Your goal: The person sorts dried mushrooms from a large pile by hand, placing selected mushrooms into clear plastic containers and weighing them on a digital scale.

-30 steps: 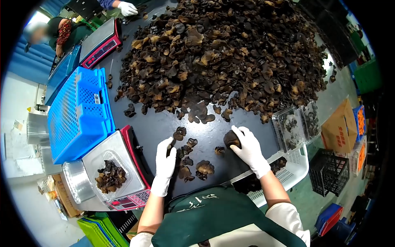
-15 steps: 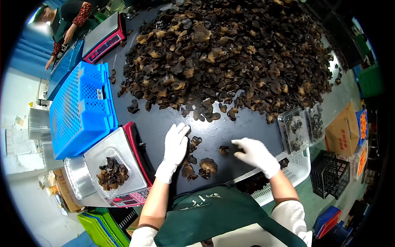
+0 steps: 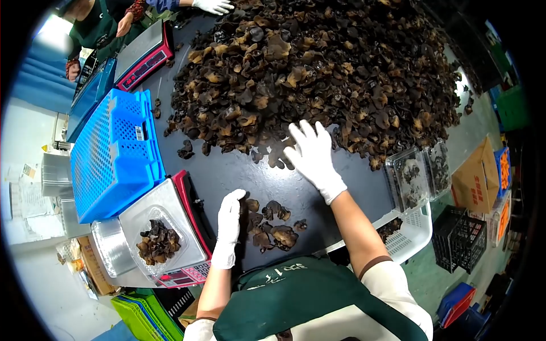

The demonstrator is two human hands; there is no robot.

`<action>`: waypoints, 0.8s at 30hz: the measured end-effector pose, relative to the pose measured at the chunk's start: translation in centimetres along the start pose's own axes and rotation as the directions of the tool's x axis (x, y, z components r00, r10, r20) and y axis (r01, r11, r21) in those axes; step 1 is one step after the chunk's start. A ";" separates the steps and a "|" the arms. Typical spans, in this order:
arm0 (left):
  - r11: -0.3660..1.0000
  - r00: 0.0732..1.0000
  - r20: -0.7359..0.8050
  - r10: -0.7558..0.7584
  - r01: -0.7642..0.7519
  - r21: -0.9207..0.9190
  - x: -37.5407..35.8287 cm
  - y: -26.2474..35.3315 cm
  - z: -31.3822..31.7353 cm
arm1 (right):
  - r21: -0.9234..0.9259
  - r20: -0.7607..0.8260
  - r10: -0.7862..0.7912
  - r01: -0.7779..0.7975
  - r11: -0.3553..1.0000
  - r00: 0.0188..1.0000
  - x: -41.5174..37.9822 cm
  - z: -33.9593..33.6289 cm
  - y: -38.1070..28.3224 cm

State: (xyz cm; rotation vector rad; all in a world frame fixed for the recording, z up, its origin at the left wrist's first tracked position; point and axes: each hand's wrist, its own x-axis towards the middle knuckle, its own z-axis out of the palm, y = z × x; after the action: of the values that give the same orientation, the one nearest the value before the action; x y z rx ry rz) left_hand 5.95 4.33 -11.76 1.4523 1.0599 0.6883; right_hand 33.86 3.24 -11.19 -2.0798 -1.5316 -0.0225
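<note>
My right hand (image 3: 314, 158), in a white glove, reaches to the near edge of a large heap of dark brown wood ear mushrooms (image 3: 318, 74). Its fingers are spread, and nothing shows in them. On the left, my left hand (image 3: 229, 221), gloved too, rests on the dark table (image 3: 335, 227) with its fingers stretched out together. Just right of it lies a small group of loose wood ears (image 3: 273, 227). A clear plastic tray (image 3: 180, 250) of wood ears sits on the scale (image 3: 196, 227) to the left.
A blue crate (image 3: 116, 153) and stacked clear trays (image 3: 111, 247) stand at left. Lidded clear boxes (image 3: 408, 181) sit at the table's right edge, above a white basket (image 3: 418, 236). Beyond a second scale (image 3: 142, 57) is a co-worker (image 3: 105, 34); another person's gloved hand (image 3: 213, 5) touches the heap.
My right hand has moved up and left to the heap, fingers spreading. My left hand has shifted slightly down and left. The loose pieces lie closer together. Another person's gloved hand has appeared.
</note>
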 end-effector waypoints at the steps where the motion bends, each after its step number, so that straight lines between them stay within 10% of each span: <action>1: 0.999 0.999 -0.036 -0.016 0.015 -0.029 0.2 0.2 0.2 | 0.002 0.050 -0.066 0.066 0.998 0.997 -0.6 0.0 -1.1; 8: 0.970 0.987 -0.047 0.151 -0.139 0.201 1.3 0.5 0.2 | 0.459 0.354 -0.576 0.399 0.794 0.737 -9.5 -4.0 -5.8; 17: 0.820 0.943 0.140 0.303 -0.332 0.466 3.9 0.4 1.8 | 0.317 -0.099 -0.135 0.160 0.935 0.986 -4.3 -4.3 -0.4; 21: 0.779 0.923 0.385 -0.011 -0.234 0.582 2.7 4.2 2.0 | 0.357 0.134 -0.294 0.231 0.905 0.946 -5.6 -4.5 -2.8; 24: 0.933 0.897 0.442 0.028 -0.183 0.311 0.3 2.5 0.4 | 0.553 0.455 -0.428 0.129 0.823 0.781 -7.4 -4.6 -4.6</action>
State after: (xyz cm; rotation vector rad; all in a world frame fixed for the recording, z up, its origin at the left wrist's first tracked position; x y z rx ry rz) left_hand 6.96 4.59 -9.48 1.8744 0.7764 0.2323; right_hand 28.56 -4.31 -7.82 -1.4704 -1.9299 0.8652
